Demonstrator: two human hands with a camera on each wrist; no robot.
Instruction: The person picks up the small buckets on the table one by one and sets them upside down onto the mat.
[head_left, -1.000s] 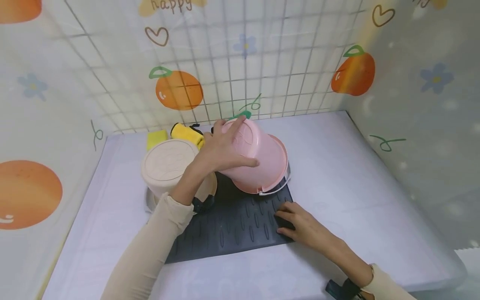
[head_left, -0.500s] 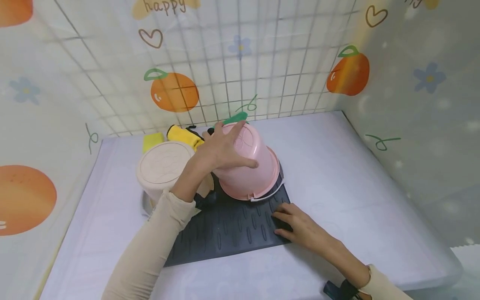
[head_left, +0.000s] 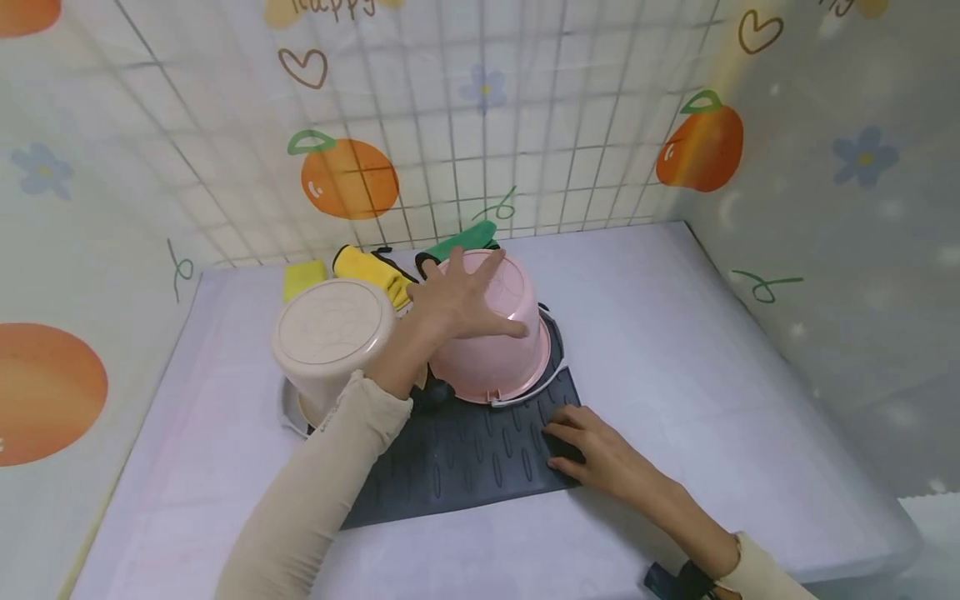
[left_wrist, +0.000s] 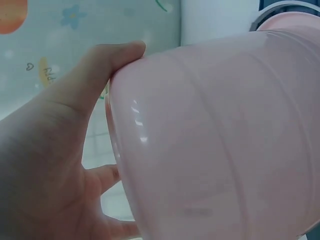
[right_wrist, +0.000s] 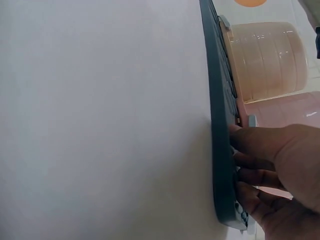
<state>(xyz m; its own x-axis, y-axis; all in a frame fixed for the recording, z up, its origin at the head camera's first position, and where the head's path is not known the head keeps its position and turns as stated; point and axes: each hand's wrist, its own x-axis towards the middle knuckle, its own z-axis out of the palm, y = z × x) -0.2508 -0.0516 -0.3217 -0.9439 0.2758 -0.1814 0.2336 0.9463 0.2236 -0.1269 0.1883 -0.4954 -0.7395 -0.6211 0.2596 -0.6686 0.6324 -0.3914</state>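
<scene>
A pink bucket [head_left: 491, 358] stands upside down on a dark ribbed mat [head_left: 465, 458], its white handle lying around the rim. My left hand [head_left: 457, 304] grips the bucket's base from above, fingers and thumb spread over its edge. In the left wrist view that thumb hooks over the base edge of the pink bucket [left_wrist: 185, 135]. On the mat's right edge rests my right hand [head_left: 592, 450], fingers loosely bent and holding nothing up. The right wrist view has the fingertips of my right hand [right_wrist: 280, 170] touching the mat [right_wrist: 217, 115].
Left of the pink bucket is an upturned cream bucket [head_left: 333, 325]. Behind them lie a yellow rolled cloth [head_left: 371, 271], a green rolled cloth [head_left: 465, 239] and a yellow-green sponge-like block [head_left: 303, 277]. A white grid and printed curtain [head_left: 600, 125] bound the table's back.
The pink bucket has gone from tilted to level, rim down on the mat, and shifted slightly left with my left hand. More of the green cloth shows. My right hand has barely moved.
</scene>
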